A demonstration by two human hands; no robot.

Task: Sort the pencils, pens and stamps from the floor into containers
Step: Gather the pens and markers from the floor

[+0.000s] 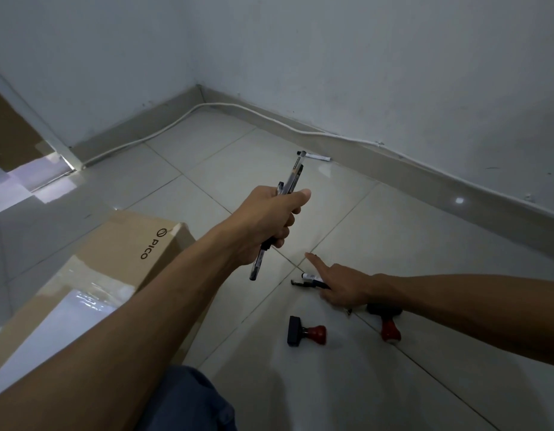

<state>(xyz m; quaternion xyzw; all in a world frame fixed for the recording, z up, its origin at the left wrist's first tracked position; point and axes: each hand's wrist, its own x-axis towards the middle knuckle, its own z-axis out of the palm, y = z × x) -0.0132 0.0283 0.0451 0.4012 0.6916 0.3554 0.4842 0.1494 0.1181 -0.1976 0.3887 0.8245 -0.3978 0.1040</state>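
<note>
- While the left hand (271, 217) hangs above the pale tiled floor (378, 231), its grip is wrapped tight around a bundle of dark and clear-barrelled pens and pencils (277, 219), whose ends stick out above and below the fist.
- The right hand (339, 286) reaches low to the floor with its forefinger stretched straight out; its other fingers are on a black-and-white marker pen (309, 279) lying on the tile, though whether they pinch it or merely touch it cannot be told.
- A black-based rubber stamp with a red handle (306, 331) lies on its side on the floor, near the right hand.
- A second red-handled stamp (389, 325) lies partly under the right forearm.
- Another white marker pen (314, 156) lies far off beside the skirting.
- A brown cardboard box printed "PICO" (138, 244) stands to the left, under the left forearm.
</note>
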